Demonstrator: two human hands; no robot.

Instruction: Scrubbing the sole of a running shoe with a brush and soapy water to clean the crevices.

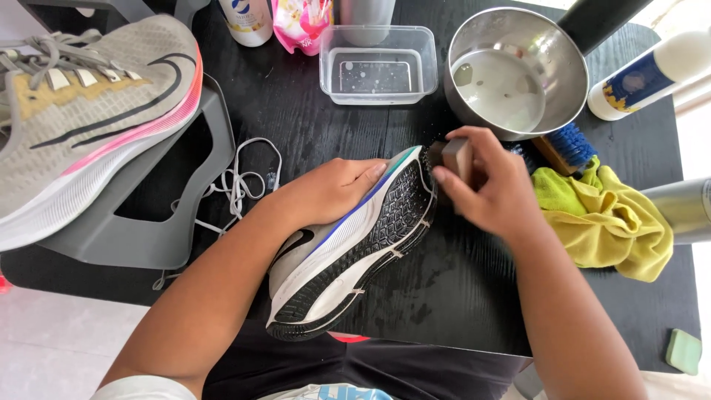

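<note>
Head view: shoe (348, 248) lies on its side near the front edge of the black table (459, 289), sole (374, 241) turned toward the right, toe pointing away from the person. Left hand (326, 189) is pressed flat over the upper, fingers curled around the toe end, grasping the shoe. Right hand (489, 181) is clenched on a brown brush (453, 157), whose bristle end touches the sole at the toe. Water drops lie on the table around the sole.

Just right of the right hand lies a yellow cloth (607, 218), with a blue-bristled brush (566, 148) at its top edge, partly behind the hand. A steel bowl (518, 70) stands behind the hand and holds a shallow layer of cloudy water. Left of it, a clear tub (378, 63) holds a thin layer of water. A white bottle (652, 74) lies to the right of the bowl. Loose laces (241, 185) lie left of the left hand. A 2nd shoe (89, 111), grey with pink trim, rests on a grey stand (185, 215) at far left.
</note>
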